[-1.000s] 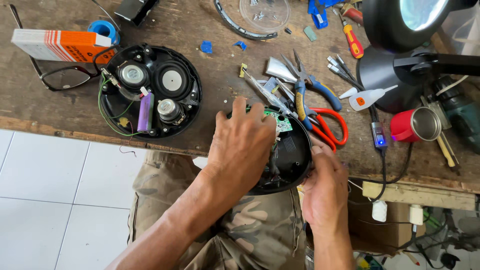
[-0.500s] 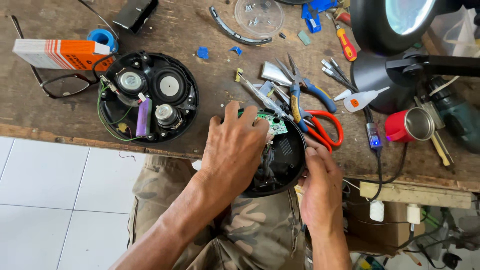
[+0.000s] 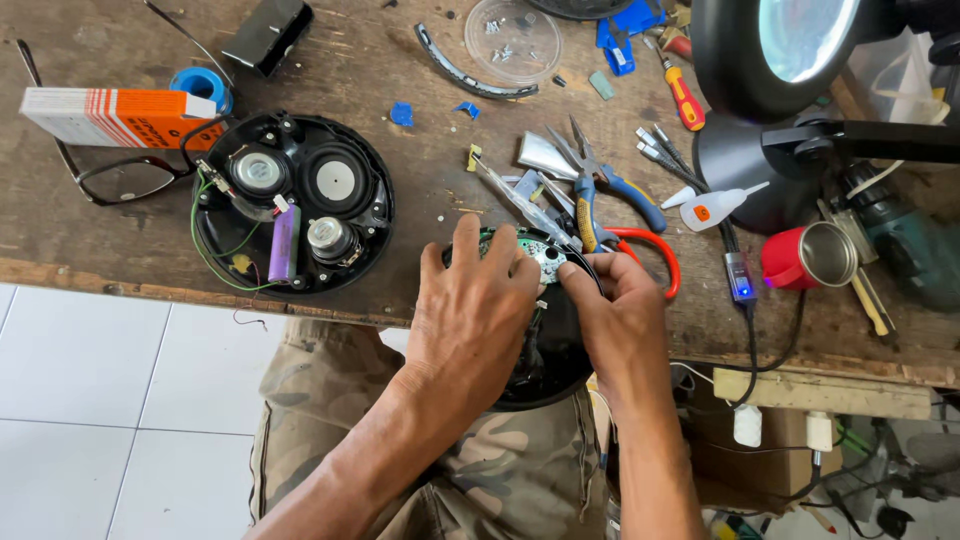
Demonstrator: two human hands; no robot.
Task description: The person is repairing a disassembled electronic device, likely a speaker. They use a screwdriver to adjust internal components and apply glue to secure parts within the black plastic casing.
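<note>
A round black speaker shell (image 3: 545,365) rests on the front edge of the wooden bench (image 3: 420,80), half over my lap. My left hand (image 3: 475,310) lies across its top with fingers spread, pressing and holding it. A green circuit board (image 3: 540,255) shows at the shell's far rim. My right hand (image 3: 620,320) has come in from the right, and its thumb and forefinger pinch at that board's edge. To the left lies the other shell half (image 3: 295,200), with round speaker drivers, a purple battery (image 3: 284,242) and green wires.
Blue-handled pliers (image 3: 590,185), red-handled scissors (image 3: 665,260), a white glue bottle (image 3: 715,208) and a red cup (image 3: 815,255) crowd the right. A black magnifier lamp (image 3: 790,50) stands at the back right. An orange box (image 3: 120,112) and glasses (image 3: 120,180) lie at the left.
My right hand has risen from the shell's lower right rim to the circuit board at its far edge. My left hand has stayed on the shell.
</note>
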